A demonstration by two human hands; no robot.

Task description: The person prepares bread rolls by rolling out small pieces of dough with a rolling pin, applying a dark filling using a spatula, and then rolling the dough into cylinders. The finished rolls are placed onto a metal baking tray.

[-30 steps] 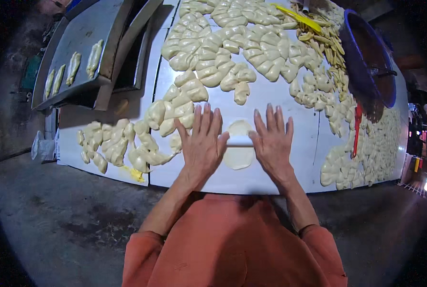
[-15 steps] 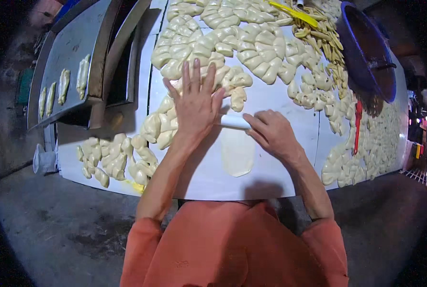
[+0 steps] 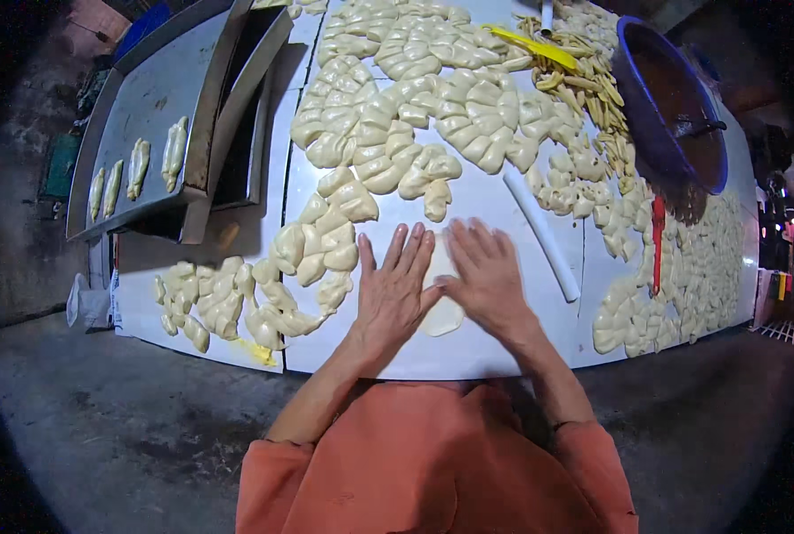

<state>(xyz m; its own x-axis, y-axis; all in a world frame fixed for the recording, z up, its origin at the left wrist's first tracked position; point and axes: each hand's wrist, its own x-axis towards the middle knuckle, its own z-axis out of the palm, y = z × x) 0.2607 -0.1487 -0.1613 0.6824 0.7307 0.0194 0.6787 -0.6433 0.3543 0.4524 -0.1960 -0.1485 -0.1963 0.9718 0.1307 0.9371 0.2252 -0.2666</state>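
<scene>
A thin, flattened sheet of dough [image 3: 443, 319] lies on the white table in front of me, partly hidden by my hands. My left hand [image 3: 392, 294] is open, its palm down and fingers stretched along the sheet's left side. On the other side my right hand [image 3: 488, 274] is open too, fingers extended and a little blurred; the thumbs nearly meet over the dough. Just right of it a white rolling pin [image 3: 541, 236] rests untouched at a slant. Beyond my fingers sits a small dough piece [image 3: 436, 200], at the near end of large clusters of soft, pale dough pieces [image 3: 397, 165].
Metal trays [image 3: 161, 76] stand at the left, the top one carrying several shaped dough rolls [image 3: 138, 167]. A blue basin [image 3: 627, 53] of brown contents is far right, near yellowish strips [image 3: 606, 111], a yellow tool [image 3: 539, 46] and a red tool [image 3: 657, 245]. More dough [image 3: 206, 298] lies front left.
My right hand has let go of the rolling pin, which now lies to the right. Both hands have come nearer and closer together, over the dough sheet.
</scene>
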